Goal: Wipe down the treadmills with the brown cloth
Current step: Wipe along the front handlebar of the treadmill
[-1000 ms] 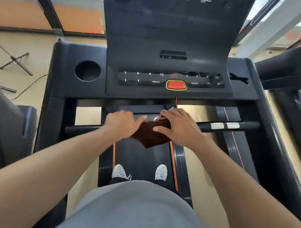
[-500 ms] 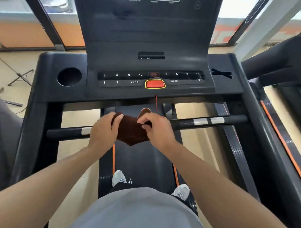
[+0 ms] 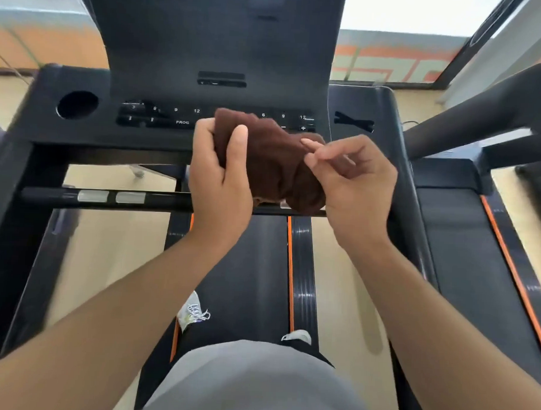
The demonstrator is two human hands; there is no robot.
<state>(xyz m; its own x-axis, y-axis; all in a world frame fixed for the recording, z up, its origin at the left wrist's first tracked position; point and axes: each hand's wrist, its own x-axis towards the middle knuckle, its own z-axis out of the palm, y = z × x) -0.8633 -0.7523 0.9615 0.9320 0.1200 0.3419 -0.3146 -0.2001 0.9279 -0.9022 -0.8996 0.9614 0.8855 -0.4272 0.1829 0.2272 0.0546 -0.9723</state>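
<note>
Both forearms reach forward above the treadmill (image 3: 66,136) crossbar (image 3: 110,196). The left hand (image 3: 218,178) grips the bunched brown cloth (image 3: 273,162), thumb up; the right hand (image 3: 356,183) pinches its other end.

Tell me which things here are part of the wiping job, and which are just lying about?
Part of the job:
brown cloth, bunched between both hands
left hand, gripping the cloth
right hand, pinching its edge
treadmill console
front handlebar

Just lying about:
empty cup holder
black clip on the console's right shelf
neighbouring treadmill
</note>
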